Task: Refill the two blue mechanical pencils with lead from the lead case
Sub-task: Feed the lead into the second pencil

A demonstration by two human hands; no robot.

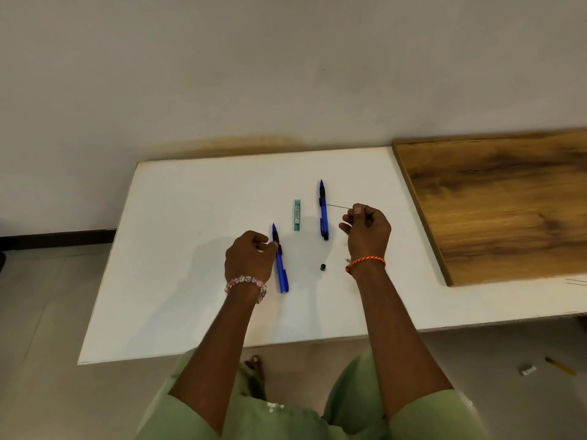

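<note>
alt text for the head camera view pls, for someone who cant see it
At a white table, a person's right hand pinches a thin lead while the left hand grips one blue mechanical pencil. A second blue pencil, a green lead case and a small black cap lie between them.

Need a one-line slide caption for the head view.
Right hand pinches a thin lead; left hand grips the near blue mechanical pencil beside the green lead case.
</note>
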